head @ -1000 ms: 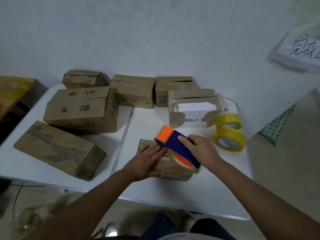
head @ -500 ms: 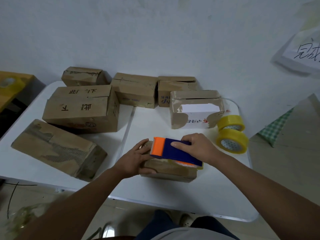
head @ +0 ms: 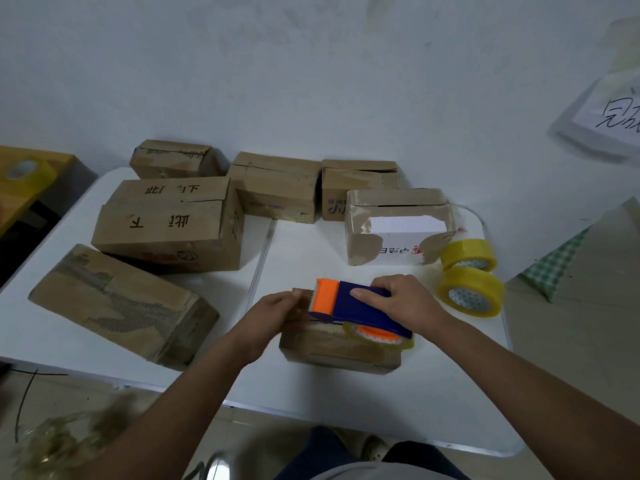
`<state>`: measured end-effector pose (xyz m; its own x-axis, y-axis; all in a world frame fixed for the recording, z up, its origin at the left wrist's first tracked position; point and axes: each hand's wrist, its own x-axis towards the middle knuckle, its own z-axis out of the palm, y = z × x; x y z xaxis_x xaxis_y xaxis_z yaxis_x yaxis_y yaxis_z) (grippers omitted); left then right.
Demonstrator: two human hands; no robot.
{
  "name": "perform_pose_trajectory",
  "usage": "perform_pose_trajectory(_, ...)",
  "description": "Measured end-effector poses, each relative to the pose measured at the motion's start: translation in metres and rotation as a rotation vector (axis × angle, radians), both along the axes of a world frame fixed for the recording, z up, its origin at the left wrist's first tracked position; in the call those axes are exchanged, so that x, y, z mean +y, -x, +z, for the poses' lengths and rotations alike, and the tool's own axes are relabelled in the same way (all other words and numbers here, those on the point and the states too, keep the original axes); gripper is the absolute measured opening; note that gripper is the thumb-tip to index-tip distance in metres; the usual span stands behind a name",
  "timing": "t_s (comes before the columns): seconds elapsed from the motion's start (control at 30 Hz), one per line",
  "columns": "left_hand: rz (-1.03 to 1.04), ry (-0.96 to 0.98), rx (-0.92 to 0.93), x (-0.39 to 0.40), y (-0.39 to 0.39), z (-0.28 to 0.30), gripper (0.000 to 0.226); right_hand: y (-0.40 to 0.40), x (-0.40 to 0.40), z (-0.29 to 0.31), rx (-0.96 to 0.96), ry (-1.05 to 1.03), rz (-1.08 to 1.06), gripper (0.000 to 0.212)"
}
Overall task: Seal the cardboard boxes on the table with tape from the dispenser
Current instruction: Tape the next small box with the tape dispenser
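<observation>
A small flat cardboard box [head: 332, 348] lies near the front middle of the white table [head: 311, 386]. On top of it sits a blue and orange tape dispenser [head: 349, 308] with a roll of clear tape, its orange blade end pointing left. My right hand [head: 405, 299] grips the dispenser's blue body from above. My left hand [head: 273, 315] is at the box's left end, fingertips at the dispenser's blade end; whether they pinch tape is unclear.
Several more cardboard boxes [head: 169, 230] stand across the back and left of the table, one long box [head: 121, 306] lying front left. Two yellowish tape rolls [head: 469, 289] sit at the right. A torn box with a white panel [head: 398, 230] stands behind the dispenser.
The dispenser tipped down flat onto the small box and slid left along its top. My left hand shifted from lying on the box top to its left end.
</observation>
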<state>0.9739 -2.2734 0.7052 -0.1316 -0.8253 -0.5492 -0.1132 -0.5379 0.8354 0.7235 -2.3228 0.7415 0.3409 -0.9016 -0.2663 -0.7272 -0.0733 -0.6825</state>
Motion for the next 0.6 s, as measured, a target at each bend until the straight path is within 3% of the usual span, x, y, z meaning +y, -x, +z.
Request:
perform_pose_trajectory(0.07, 0.122, -0.184, 0.215, 0.0, 0.01, 0.008, 0.033, 0.0, -0.002, 0.0, 0.008, 0.0, 0.008, 0.046)
perform_pose_trajectory(0.2, 0.304, -0.289, 0.35, -0.001, 0.021, 0.011, 0.04, -0.002, -0.001, 0.001, 0.018, 0.0, 0.011, 0.045)
perform_pose_trajectory(0.43, 0.294, -0.203, 0.324, -0.001, 0.024, 0.013, 0.016, -0.001, 0.0, 0.001, 0.021, -0.004, 0.015, 0.045)
perform_pose_trajectory(0.6, 0.297, -0.108, 0.229, 0.004, 0.029, 0.017, 0.017, 0.0, 0.001, 0.002, 0.008, -0.002, 0.028, 0.044)
